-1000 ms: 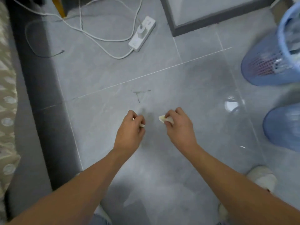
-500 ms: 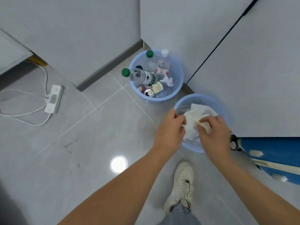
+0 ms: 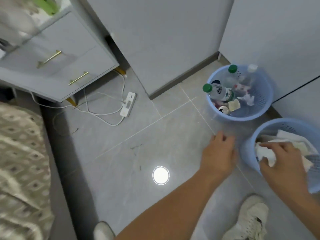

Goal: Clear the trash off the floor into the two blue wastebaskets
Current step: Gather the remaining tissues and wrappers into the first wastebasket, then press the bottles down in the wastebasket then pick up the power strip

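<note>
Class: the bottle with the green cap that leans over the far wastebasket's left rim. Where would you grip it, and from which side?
Grip the green-capped bottle at its neck just below the cap, coming from the left outside the far wastebasket: that end pokes over the rim, clear of the other trash.

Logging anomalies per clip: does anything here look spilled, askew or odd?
Nothing spilled. One green-capped bottle leans over the rim of the far wastebasket rather than sitting inside. A power strip with loose white cables lies on the floor.

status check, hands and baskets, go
Left hand open, empty, over floor. Right hand open over near blue plastic wastebasket of white tissues. Nothing in the way.
</note>
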Demonstrator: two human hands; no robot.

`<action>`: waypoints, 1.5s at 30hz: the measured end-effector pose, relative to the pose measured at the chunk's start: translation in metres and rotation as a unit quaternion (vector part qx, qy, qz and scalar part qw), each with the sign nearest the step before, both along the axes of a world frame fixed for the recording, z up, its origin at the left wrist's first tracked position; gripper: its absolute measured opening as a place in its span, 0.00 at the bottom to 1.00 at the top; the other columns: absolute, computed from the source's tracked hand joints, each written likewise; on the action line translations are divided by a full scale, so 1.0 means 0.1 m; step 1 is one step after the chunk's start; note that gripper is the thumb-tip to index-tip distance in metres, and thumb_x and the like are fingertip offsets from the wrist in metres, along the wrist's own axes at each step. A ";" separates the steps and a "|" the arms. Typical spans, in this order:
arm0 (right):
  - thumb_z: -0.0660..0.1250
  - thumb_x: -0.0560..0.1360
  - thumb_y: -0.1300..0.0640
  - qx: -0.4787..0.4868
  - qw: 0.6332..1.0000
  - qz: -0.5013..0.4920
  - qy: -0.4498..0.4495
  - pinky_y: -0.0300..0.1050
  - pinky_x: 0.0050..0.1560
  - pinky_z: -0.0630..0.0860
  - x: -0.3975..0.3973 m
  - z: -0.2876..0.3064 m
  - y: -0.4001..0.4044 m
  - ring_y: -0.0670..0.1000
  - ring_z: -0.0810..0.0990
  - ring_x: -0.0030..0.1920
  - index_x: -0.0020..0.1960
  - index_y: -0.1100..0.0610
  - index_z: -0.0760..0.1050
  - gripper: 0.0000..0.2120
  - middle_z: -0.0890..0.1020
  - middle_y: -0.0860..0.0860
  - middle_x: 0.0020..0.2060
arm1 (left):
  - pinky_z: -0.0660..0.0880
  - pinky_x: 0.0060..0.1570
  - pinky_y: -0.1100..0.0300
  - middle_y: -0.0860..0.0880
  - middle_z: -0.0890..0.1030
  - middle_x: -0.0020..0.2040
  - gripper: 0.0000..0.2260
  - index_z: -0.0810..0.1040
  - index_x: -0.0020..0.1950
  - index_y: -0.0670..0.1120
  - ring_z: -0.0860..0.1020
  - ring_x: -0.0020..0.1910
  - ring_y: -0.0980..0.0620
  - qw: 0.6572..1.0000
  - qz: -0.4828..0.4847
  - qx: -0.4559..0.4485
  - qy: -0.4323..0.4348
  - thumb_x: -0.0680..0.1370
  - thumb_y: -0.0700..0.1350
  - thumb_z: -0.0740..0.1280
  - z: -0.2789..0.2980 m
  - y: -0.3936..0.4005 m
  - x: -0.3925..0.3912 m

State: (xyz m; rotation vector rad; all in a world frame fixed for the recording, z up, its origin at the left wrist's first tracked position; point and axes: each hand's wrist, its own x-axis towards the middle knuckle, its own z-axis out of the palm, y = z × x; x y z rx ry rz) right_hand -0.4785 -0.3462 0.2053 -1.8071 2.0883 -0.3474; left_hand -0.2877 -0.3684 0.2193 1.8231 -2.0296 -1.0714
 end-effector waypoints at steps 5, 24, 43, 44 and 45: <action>0.70 0.69 0.70 0.037 0.995 0.075 -0.051 0.57 0.55 0.72 1.33 0.25 -0.06 0.64 0.75 0.53 0.56 0.61 0.81 0.16 0.77 0.58 0.50 | 0.77 0.50 0.48 0.47 0.72 0.60 0.14 0.73 0.67 0.49 0.73 0.59 0.46 0.994 0.108 0.000 -0.031 0.83 0.49 0.62 0.22 0.35 1.47; 0.70 0.74 0.61 0.081 0.960 0.217 -0.158 0.46 0.47 0.77 5.66 3.29 -0.20 0.44 0.79 0.43 0.47 0.47 0.79 0.09 0.80 0.43 0.40 | 0.77 0.53 0.52 0.56 0.76 0.50 0.09 0.75 0.60 0.56 0.76 0.50 0.55 0.964 0.263 -0.029 -0.004 0.80 0.54 0.65 3.41 0.80 5.89; 0.70 0.74 0.52 -0.027 0.962 0.237 -0.132 0.52 0.46 0.79 6.55 4.25 -3.48 0.49 0.79 0.41 0.53 0.49 0.78 0.08 0.76 0.46 0.47 | 0.79 0.48 0.51 0.51 0.77 0.53 0.10 0.77 0.60 0.51 0.79 0.46 0.53 0.942 0.295 -0.155 -0.036 0.80 0.51 0.67 4.34 -2.37 6.84; 0.70 0.74 0.50 -0.029 0.962 0.242 -0.123 0.52 0.46 0.80 6.66 4.28 -3.64 0.49 0.79 0.42 0.56 0.48 0.77 0.11 0.75 0.47 0.48 | 0.80 0.48 0.51 0.51 0.76 0.56 0.11 0.76 0.62 0.51 0.79 0.48 0.52 0.940 0.298 -0.159 -0.042 0.80 0.51 0.67 4.34 -2.51 6.91; 0.70 0.74 0.49 -0.030 0.962 0.247 -0.114 0.52 0.46 0.80 6.78 4.29 -3.79 0.50 0.79 0.43 0.59 0.48 0.76 0.14 0.74 0.47 0.51 | 0.80 0.48 0.50 0.50 0.75 0.59 0.14 0.75 0.64 0.52 0.79 0.50 0.51 0.939 0.299 -0.163 -0.049 0.80 0.52 0.67 4.33 -2.65 6.98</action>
